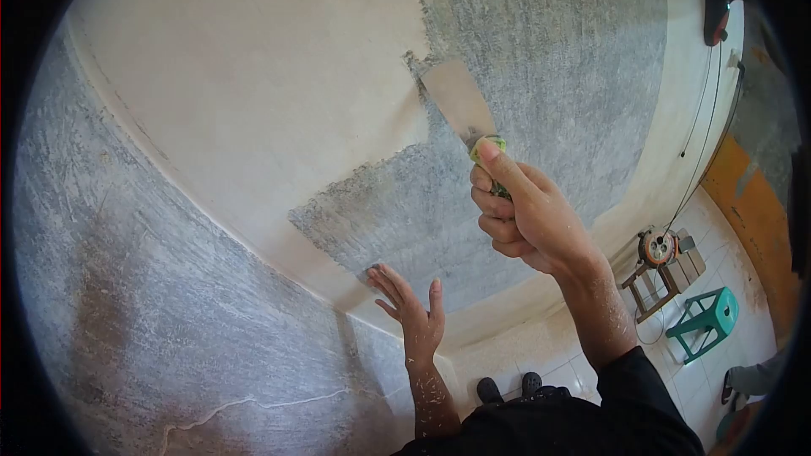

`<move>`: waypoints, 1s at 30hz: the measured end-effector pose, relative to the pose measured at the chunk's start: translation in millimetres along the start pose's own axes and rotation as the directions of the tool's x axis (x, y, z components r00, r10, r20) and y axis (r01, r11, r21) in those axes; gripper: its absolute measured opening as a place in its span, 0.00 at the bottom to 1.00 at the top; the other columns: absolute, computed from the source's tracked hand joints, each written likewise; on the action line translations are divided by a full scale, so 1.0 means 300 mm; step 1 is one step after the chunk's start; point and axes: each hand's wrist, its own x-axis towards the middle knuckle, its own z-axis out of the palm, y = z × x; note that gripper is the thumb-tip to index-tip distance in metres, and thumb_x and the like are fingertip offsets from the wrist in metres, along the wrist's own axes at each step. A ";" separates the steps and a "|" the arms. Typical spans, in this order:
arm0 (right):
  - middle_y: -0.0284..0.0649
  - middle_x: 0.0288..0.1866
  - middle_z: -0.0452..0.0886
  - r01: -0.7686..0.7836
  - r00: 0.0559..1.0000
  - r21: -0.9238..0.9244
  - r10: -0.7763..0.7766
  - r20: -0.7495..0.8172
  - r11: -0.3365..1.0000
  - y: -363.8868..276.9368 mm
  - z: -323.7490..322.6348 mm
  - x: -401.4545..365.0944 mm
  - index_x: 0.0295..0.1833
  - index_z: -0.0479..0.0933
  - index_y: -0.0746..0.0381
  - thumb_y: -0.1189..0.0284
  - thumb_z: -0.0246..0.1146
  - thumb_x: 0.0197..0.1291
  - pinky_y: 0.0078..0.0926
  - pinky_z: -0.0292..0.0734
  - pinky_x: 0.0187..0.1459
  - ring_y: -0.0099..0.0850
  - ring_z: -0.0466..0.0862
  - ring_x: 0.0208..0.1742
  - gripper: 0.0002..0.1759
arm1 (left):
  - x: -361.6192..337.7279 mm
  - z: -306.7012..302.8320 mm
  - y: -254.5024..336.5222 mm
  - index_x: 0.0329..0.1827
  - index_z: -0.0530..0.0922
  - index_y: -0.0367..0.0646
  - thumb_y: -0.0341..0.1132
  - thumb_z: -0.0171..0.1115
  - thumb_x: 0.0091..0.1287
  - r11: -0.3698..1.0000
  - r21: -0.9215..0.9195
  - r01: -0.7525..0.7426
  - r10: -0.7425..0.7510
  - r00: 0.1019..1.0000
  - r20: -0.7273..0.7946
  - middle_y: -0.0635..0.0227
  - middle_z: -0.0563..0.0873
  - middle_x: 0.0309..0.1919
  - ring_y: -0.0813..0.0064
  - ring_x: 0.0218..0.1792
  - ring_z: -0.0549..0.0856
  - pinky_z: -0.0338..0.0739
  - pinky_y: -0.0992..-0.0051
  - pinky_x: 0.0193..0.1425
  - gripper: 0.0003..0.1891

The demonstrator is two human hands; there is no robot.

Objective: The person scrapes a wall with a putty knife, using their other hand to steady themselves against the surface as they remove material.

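Black sleeve (pixel 638 388) fabric lies nearest the camera, and out of it the person's right forearm (pixel 598 317), specked with pale flakes, rises up and leftward to the wall; the right hand (pixel 541 215) has its grip closed firmly around the handle of a scraper (pixel 460 101), fingers curled under and the thumb laid forward near the base of the blade; the scraper tilts up and to the left, its front edge at the ragged border where the pale coat (pixel 253 101) meets the rough grey patch (pixel 549 59), though whether the edge presses on the surface or sits just off it cannot be told; the left hand (pixel 414 317) is raised lower down, its grip open and holding nothing that shows, fingers spread and thumb apart, with the fingertips near the lower edge of the grey patch, perhaps steadying the body against the wall; the step in hand looks like scraping the pale coat away; the next move seems to call for a low blade angle, the edge set under the pale border, and an even push from a firm wrist, so that the coat lifts without the corner gouging the wall.
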 end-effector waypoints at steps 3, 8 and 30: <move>0.19 0.22 0.57 0.013 1.000 0.011 -0.014 0.011 1.000 -0.011 0.015 0.018 0.32 0.65 0.52 0.46 0.52 0.76 0.15 0.44 0.15 0.11 0.53 0.17 0.24 | -0.005 -0.013 -0.003 0.82 0.29 0.37 0.58 0.50 0.76 1.000 0.011 0.015 -0.015 1.000 0.004 0.43 0.28 0.81 0.41 0.80 0.28 0.27 0.32 0.76 0.50; 0.18 0.22 0.57 -0.016 1.000 0.041 0.016 0.009 0.999 0.018 0.009 0.001 0.34 0.65 0.52 0.45 0.50 0.76 0.13 0.43 0.14 0.09 0.52 0.17 0.24 | -0.011 -0.011 0.004 0.82 0.29 0.38 0.58 0.50 0.76 1.000 -0.010 0.007 -0.007 1.000 0.002 0.44 0.28 0.81 0.41 0.80 0.28 0.28 0.31 0.75 0.50; 0.21 0.22 0.60 -0.004 0.990 0.046 -0.002 0.139 0.999 -0.043 -0.035 0.017 0.31 0.65 0.52 0.49 0.53 0.76 0.16 0.47 0.17 0.13 0.55 0.18 0.23 | 0.048 0.140 -0.002 0.82 0.33 0.35 0.58 0.39 0.79 0.971 0.221 0.090 -0.028 0.962 -0.271 0.43 0.30 0.81 0.39 0.81 0.32 0.33 0.30 0.75 0.44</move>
